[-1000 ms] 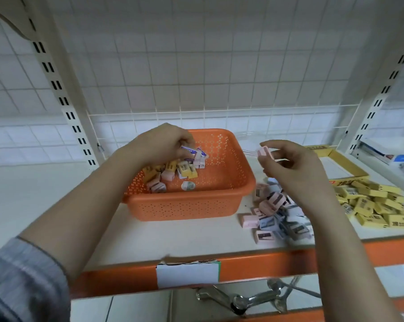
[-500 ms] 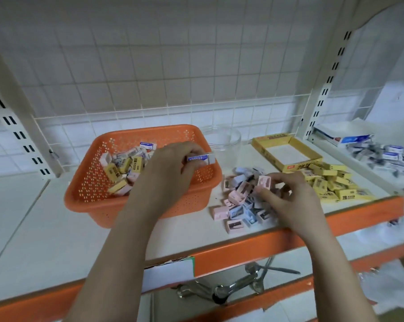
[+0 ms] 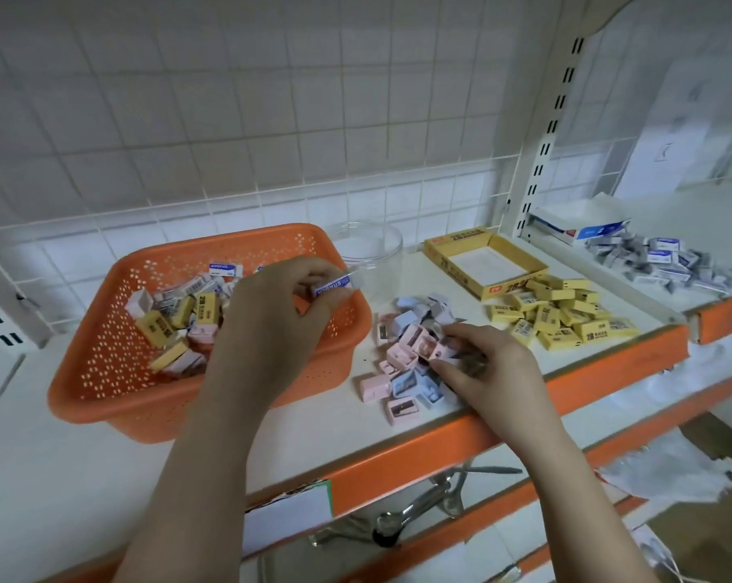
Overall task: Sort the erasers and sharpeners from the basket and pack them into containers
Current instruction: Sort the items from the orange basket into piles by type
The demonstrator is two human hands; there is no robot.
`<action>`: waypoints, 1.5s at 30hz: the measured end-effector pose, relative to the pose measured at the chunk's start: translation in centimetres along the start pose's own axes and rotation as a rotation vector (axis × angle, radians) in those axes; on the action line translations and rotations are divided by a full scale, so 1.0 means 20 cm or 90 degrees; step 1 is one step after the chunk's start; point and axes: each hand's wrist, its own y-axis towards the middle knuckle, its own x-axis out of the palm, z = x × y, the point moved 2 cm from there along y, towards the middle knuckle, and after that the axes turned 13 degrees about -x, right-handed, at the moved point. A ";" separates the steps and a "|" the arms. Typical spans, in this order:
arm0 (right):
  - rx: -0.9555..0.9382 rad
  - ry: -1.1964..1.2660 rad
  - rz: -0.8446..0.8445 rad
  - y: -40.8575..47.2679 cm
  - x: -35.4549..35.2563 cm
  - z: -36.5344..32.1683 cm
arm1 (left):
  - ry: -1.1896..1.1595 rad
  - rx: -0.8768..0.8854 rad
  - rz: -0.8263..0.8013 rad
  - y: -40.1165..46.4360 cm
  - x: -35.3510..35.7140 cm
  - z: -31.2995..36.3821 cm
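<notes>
White-and-blue eraser [image 3: 335,284] pinched in our left hand [image 3: 271,313] needs its far-right pile; right hand [image 3: 488,366] fingers [image 3: 444,366] release a pink sharpener [image 3: 419,345].

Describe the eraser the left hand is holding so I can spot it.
Find the orange basket. Over its right rim, the left hand pinches a white eraser with a blue sleeve. It is the only piece lifted clear of the piles.

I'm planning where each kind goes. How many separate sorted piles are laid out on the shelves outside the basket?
3: the pink and blue sharpener pile beside the orange basket, the yellow eraser pile by the yellow box, and the white eraser pile on the right shelf. Others may lie out of view.
</notes>
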 end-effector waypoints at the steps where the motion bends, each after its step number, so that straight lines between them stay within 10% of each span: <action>1: -0.006 0.007 -0.001 0.00 -0.02 0.01 | -0.007 -0.003 0.004 0.01 0.02 0.02; 10: 0.079 -0.043 0.170 -0.06 -0.67 0.69 | -0.057 0.039 -0.003 0.02 0.51 0.46; 17: 0.014 -0.168 0.058 -0.20 -1.06 1.38 | -0.179 -0.020 -0.138 0.08 1.11 0.90; 45: 0.058 0.066 0.126 -0.14 -1.08 1.52 | -0.020 -0.091 -0.305 0.65 1.95 1.16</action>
